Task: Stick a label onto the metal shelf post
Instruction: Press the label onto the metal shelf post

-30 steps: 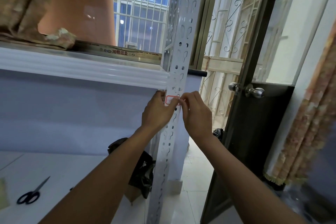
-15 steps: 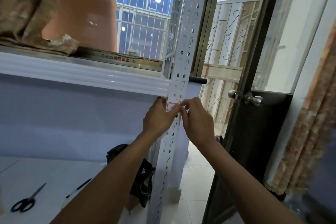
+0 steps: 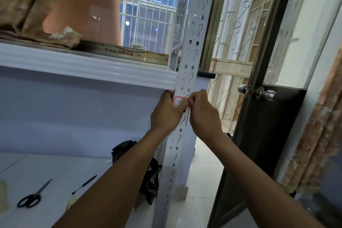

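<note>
Head view: down at the near left corner of the white lower shelf [image 3: 55, 168] a pair of black-handled scissors [image 3: 29, 199] lies flat, and a pen [image 3: 84, 184] lies just to its right near the front edge, the two apart. Above them runs the white front edge of the upper shelf [image 3: 83, 66], with a bundle of brown cloth [image 3: 27, 5] piled on its left end. A crumpled black bag [image 3: 151, 174] sits at the lower shelf's right end, against the foot of the upright.

The left hand [image 3: 166, 114] reaches up to the metal shelf post [image 3: 192, 42] just under the upper shelf's right corner. Its fingers curl at the post's left edge and its thumb lies across the label [image 3: 178, 101], holding it against the metal. The label is small and white with a red border, flat on the post's face, partly covered by that thumb. The right hand [image 3: 203, 114] meets it from the other side, fingers curled in, fingertips pinching at the label's right edge; the two hands touch at the thumbs.

Past the post stands a dark door [image 3: 262, 135], open, with a shiny round door knob [image 3: 268, 95] at its top edge. A patterned curtain [image 3: 318, 135] hangs along the far right.
</note>
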